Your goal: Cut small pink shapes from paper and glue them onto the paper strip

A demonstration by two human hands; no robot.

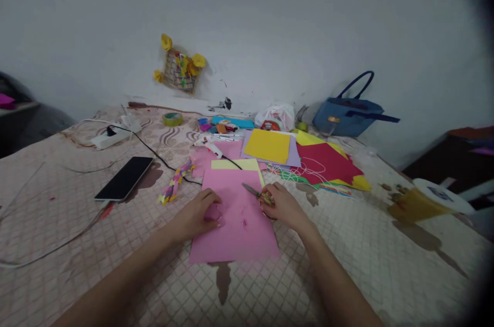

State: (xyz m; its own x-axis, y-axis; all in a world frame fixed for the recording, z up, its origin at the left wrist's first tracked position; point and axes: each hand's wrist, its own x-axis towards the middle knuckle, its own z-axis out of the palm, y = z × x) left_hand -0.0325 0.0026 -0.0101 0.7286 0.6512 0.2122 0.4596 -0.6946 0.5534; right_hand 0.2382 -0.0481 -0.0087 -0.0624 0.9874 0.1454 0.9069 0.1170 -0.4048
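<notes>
A sheet of pink paper [235, 244] lies flat in front of me. My left hand [198, 214] rests on its left side, thumb and fingers apart. In the gap between them shows a small darker pink paper piece [213, 211]; whether the fingers touch it I cannot tell. On the right side of the sheet, my right hand [283, 206] has its fingers closed around the handles of a pair of scissors [252, 191]. The blades point away and to the left, over the paper. Small pink scraps [244, 222] lie on the sheet between both hands.
Behind the sheet are a glue gun [212, 148] with its cable, yellow paper [268, 145], red paper [328, 162] and white string [312, 167]. At left are a phone [125, 179], a power strip [116, 134] and green tape [172, 119]. A blue bag [347, 116] stands at back right.
</notes>
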